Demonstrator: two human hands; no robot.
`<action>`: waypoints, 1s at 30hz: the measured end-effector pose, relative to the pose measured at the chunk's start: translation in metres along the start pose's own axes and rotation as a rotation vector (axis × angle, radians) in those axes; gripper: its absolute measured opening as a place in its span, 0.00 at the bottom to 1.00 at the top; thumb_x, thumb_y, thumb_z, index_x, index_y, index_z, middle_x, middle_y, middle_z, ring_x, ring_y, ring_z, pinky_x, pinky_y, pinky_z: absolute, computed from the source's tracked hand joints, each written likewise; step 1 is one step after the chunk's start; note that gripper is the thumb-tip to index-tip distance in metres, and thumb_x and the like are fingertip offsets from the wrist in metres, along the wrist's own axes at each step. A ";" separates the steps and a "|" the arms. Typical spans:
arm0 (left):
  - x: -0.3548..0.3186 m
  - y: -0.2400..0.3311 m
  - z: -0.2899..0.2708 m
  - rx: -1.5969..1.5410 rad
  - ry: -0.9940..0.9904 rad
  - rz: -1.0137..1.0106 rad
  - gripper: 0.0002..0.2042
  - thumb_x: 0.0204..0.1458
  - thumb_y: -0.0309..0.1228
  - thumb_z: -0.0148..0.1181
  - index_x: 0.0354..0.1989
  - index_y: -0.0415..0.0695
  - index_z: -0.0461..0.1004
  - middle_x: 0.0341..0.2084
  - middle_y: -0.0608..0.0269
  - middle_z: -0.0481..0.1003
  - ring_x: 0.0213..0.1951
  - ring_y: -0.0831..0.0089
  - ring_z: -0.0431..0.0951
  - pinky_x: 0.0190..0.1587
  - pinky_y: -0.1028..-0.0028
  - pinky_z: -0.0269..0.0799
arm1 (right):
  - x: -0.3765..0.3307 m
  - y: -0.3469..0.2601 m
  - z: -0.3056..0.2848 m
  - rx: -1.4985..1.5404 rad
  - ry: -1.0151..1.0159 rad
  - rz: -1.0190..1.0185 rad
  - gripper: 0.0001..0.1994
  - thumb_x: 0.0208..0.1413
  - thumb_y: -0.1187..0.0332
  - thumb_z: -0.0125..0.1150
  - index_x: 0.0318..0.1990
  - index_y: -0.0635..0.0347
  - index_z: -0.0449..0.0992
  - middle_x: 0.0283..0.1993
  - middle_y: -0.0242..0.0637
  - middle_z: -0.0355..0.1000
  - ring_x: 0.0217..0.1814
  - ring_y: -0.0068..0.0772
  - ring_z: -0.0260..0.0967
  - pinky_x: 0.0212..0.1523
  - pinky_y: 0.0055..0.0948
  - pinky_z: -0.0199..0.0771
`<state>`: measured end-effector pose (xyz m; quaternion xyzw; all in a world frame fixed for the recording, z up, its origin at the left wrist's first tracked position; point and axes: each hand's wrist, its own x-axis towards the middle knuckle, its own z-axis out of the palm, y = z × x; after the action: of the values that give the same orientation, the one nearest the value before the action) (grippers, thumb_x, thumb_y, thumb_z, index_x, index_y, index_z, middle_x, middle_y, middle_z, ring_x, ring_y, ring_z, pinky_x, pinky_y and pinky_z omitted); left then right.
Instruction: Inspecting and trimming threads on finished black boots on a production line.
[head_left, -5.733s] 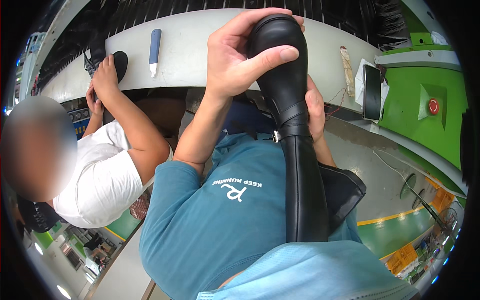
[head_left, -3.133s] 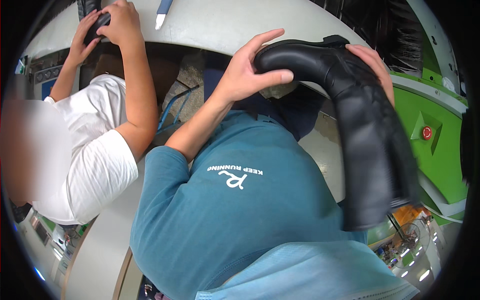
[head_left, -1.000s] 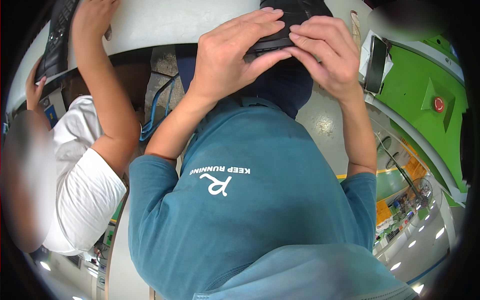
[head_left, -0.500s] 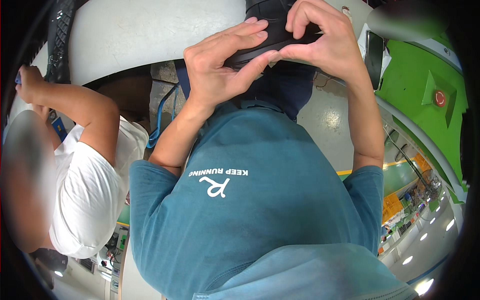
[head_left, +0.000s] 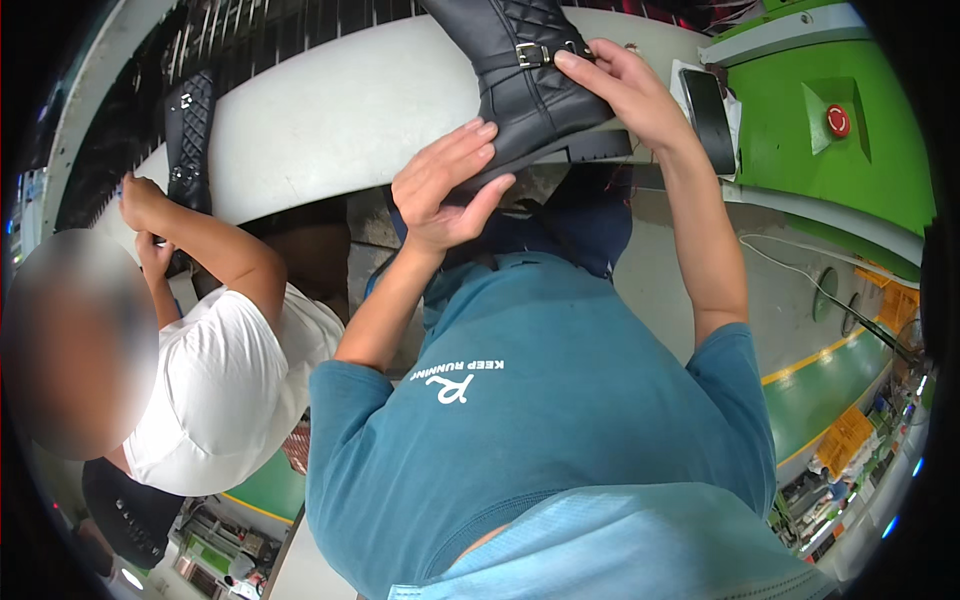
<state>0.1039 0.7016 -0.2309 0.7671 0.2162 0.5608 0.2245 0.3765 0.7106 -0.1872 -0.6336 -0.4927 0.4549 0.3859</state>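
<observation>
A black boot (head_left: 535,105) with a quilted shaft and a buckled ankle strap (head_left: 535,54) lies at the table's near edge, its sole facing me. My left hand (head_left: 440,195) holds the toe end, fingers over the upper and thumb out along the sole. At the back of the ankle, my right hand (head_left: 635,92) pinches the strap end near the buckle between thumb and fingers. Its fingertips are partly hidden behind the boot.
The pale table (head_left: 330,100) curves across the front. A phone (head_left: 707,120) lies at my right, beside a green machine (head_left: 800,90) with a red button (head_left: 838,121). At left, a co-worker in a white shirt (head_left: 215,380) sits by another black boot (head_left: 188,140).
My view has shifted, so more of the boot and table shows. My hands have moved apart: the left stays at the toe, the right is now at the ankle strap.
</observation>
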 end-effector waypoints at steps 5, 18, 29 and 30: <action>0.061 0.019 -0.008 0.181 0.014 0.184 0.28 0.38 0.33 0.85 0.52 0.43 0.84 0.60 0.45 0.80 0.65 0.44 0.77 0.65 0.53 0.75 | -0.042 -0.096 -0.033 -0.341 0.057 -0.442 0.21 0.64 0.55 0.69 0.53 0.64 0.78 0.41 0.40 0.79 0.44 0.35 0.77 0.48 0.31 0.74; 0.197 0.031 -0.020 0.703 -0.502 0.220 0.32 0.43 0.49 0.80 0.55 0.43 0.80 0.39 0.58 0.77 0.43 0.57 0.77 0.48 0.61 0.69 | 0.009 -0.060 -0.015 0.417 0.211 -0.514 0.26 0.79 0.44 0.42 0.54 0.59 0.76 0.45 0.30 0.76 0.47 0.21 0.73 0.51 0.26 0.74; 0.199 0.030 -0.030 0.594 -0.565 -0.013 0.32 0.42 0.45 0.83 0.52 0.36 0.79 0.32 0.51 0.78 0.33 0.56 0.82 0.37 0.64 0.77 | 0.045 -0.044 0.047 0.409 0.364 -0.524 0.30 0.80 0.47 0.41 0.44 0.68 0.79 0.41 0.26 0.76 0.47 0.18 0.70 0.51 0.22 0.70; 0.198 0.030 -0.030 0.572 -0.566 -0.062 0.32 0.43 0.44 0.83 0.52 0.35 0.79 0.32 0.51 0.79 0.32 0.57 0.83 0.37 0.65 0.77 | 0.048 -0.045 0.049 0.413 0.358 -0.517 0.30 0.80 0.47 0.41 0.44 0.68 0.79 0.41 0.26 0.76 0.47 0.18 0.70 0.51 0.22 0.70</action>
<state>0.1327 0.7955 -0.0541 0.9159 0.3162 0.2375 0.0693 0.3217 0.7688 -0.1685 -0.4666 -0.4589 0.3141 0.6878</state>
